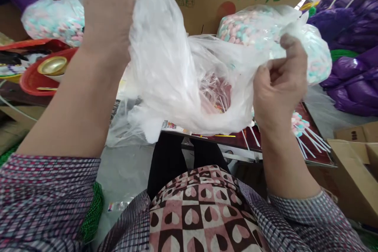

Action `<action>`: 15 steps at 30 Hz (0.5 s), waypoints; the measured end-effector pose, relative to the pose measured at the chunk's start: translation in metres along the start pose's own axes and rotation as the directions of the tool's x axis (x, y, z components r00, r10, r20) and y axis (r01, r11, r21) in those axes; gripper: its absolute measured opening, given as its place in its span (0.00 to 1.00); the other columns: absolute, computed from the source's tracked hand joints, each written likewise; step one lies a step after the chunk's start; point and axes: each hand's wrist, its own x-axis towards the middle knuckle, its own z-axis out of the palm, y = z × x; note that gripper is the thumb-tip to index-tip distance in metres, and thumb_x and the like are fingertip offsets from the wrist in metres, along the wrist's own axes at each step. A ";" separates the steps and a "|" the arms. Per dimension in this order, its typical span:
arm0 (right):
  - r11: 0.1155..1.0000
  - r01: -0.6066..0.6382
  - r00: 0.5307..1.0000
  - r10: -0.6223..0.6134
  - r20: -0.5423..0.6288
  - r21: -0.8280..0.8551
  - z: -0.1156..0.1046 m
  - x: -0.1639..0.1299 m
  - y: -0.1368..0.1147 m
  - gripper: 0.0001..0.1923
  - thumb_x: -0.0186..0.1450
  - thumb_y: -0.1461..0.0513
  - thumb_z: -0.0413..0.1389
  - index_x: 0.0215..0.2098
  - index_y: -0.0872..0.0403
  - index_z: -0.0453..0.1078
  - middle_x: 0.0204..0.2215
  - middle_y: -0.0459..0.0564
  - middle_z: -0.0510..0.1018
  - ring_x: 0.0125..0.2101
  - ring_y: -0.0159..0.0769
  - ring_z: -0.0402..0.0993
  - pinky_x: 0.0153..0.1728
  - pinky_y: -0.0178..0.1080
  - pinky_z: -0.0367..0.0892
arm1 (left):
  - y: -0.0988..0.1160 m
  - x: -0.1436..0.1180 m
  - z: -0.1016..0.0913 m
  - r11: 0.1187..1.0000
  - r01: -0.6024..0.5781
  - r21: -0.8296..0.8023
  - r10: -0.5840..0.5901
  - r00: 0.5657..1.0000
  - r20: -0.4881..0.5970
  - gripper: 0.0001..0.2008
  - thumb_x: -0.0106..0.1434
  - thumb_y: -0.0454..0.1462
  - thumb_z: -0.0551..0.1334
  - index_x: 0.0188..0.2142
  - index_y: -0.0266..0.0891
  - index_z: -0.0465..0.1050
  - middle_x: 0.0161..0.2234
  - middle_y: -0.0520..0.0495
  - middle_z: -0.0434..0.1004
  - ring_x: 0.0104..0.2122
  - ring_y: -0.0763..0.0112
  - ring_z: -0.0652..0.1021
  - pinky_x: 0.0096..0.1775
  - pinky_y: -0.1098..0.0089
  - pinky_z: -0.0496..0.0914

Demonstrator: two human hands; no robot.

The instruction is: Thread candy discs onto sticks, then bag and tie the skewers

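A large translucent plastic bag [168, 67] is stretched between my two hands over the table, its mouth gaping toward the middle. My left hand [109, 4] is raised to the top edge of the view, gripping the bunched plastic, though its fingertips are cut off. On the other side my right hand [280, 75] pinches the bag's edge between thumb and curled fingers. Just behind the right hand rests a tied clear bag of pink, white and blue candies [248, 27]. Candy bunches on white sticks [307, 134] lie on the dark red table [313, 122] beside my right wrist.
Behind the bag stands a cardboard box [201, 15] with green print. At left are another candy bag [56, 19] and a red tray [29, 80] bearing a metal bowl [52, 65]. Purple sacks [354, 75] fill the right side, above open cartons [357, 165].
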 end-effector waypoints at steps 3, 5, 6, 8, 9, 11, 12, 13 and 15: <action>0.996 -0.006 0.996 0.014 0.090 -0.091 -0.022 -0.032 0.004 0.23 0.68 0.61 0.51 0.61 0.45 0.64 0.35 0.48 0.75 0.31 0.38 0.73 0.37 0.45 0.72 | 0.018 -0.044 -0.027 0.990 0.080 -0.112 -0.057 0.980 0.192 0.15 0.53 0.23 0.57 0.39 0.35 0.71 0.36 0.55 0.75 0.39 0.75 0.76 0.47 0.67 0.76; 0.983 0.030 0.980 0.007 0.198 -0.184 -0.040 -0.052 0.016 0.21 0.66 0.60 0.52 0.57 0.46 0.69 0.32 0.47 0.75 0.30 0.39 0.74 0.37 0.46 0.73 | 0.024 -0.076 -0.040 0.980 0.161 -0.119 -0.126 0.958 0.258 0.12 0.55 0.27 0.59 0.40 0.34 0.73 0.37 0.54 0.76 0.39 0.75 0.75 0.50 0.63 0.74; 0.971 0.056 0.962 0.010 0.272 -0.233 -0.049 -0.060 0.023 0.19 0.65 0.61 0.53 0.54 0.48 0.72 0.30 0.47 0.76 0.31 0.40 0.75 0.38 0.47 0.73 | 0.023 -0.089 -0.046 0.970 0.227 -0.087 -0.195 0.940 0.280 0.11 0.57 0.30 0.61 0.41 0.33 0.73 0.38 0.53 0.77 0.39 0.75 0.75 0.51 0.60 0.73; 0.956 0.130 0.899 -0.002 0.438 -0.262 -0.064 -0.067 0.036 0.15 0.65 0.60 0.52 0.47 0.51 0.75 0.31 0.50 0.78 0.33 0.44 0.77 0.38 0.48 0.74 | 0.017 -0.109 -0.058 0.940 0.340 0.025 -0.334 0.903 0.270 0.16 0.60 0.37 0.62 0.46 0.30 0.74 0.43 0.52 0.79 0.40 0.73 0.75 0.51 0.58 0.72; 0.957 0.149 0.862 -0.002 0.507 -0.249 -0.071 -0.066 0.039 0.14 0.65 0.59 0.51 0.45 0.51 0.76 0.32 0.51 0.80 0.34 0.45 0.78 0.38 0.49 0.75 | 0.014 -0.116 -0.064 0.924 0.376 0.076 -0.382 0.884 0.268 0.18 0.61 0.41 0.62 0.47 0.30 0.74 0.45 0.51 0.79 0.42 0.72 0.75 0.51 0.57 0.71; 0.965 0.145 0.842 -0.004 0.540 -0.218 -0.078 -0.058 0.037 0.13 0.66 0.57 0.52 0.43 0.51 0.76 0.37 0.53 0.81 0.37 0.47 0.80 0.39 0.51 0.75 | 0.010 -0.128 -0.078 0.900 0.398 0.176 -0.434 0.850 0.298 0.22 0.64 0.47 0.60 0.50 0.33 0.74 0.48 0.53 0.79 0.45 0.70 0.75 0.52 0.58 0.70; 0.966 0.127 0.864 0.003 0.503 -0.224 -0.080 -0.052 0.031 0.12 0.66 0.57 0.53 0.44 0.49 0.76 0.40 0.53 0.82 0.39 0.48 0.80 0.42 0.53 0.75 | 0.010 -0.132 -0.086 0.882 0.399 0.250 -0.463 0.834 0.301 0.24 0.64 0.51 0.59 0.50 0.35 0.75 0.47 0.54 0.79 0.46 0.69 0.76 0.52 0.58 0.70; 0.966 0.106 0.900 0.007 0.435 -0.235 -0.078 -0.045 0.024 0.12 0.67 0.57 0.54 0.45 0.47 0.76 0.44 0.53 0.81 0.43 0.49 0.80 0.46 0.54 0.73 | 0.013 -0.136 -0.094 0.858 0.391 0.333 -0.489 0.820 0.296 0.27 0.63 0.55 0.58 0.48 0.36 0.76 0.45 0.56 0.79 0.45 0.69 0.76 0.51 0.58 0.70; 0.970 0.077 0.950 -0.001 0.311 -0.231 -0.068 -0.033 0.008 0.12 0.68 0.59 0.53 0.47 0.45 0.75 0.48 0.52 0.80 0.50 0.50 0.77 0.54 0.55 0.68 | 0.023 -0.145 -0.109 0.777 0.364 0.514 -0.527 0.822 0.214 0.34 0.59 0.63 0.55 0.41 0.35 0.79 0.37 0.57 0.79 0.42 0.68 0.78 0.49 0.57 0.70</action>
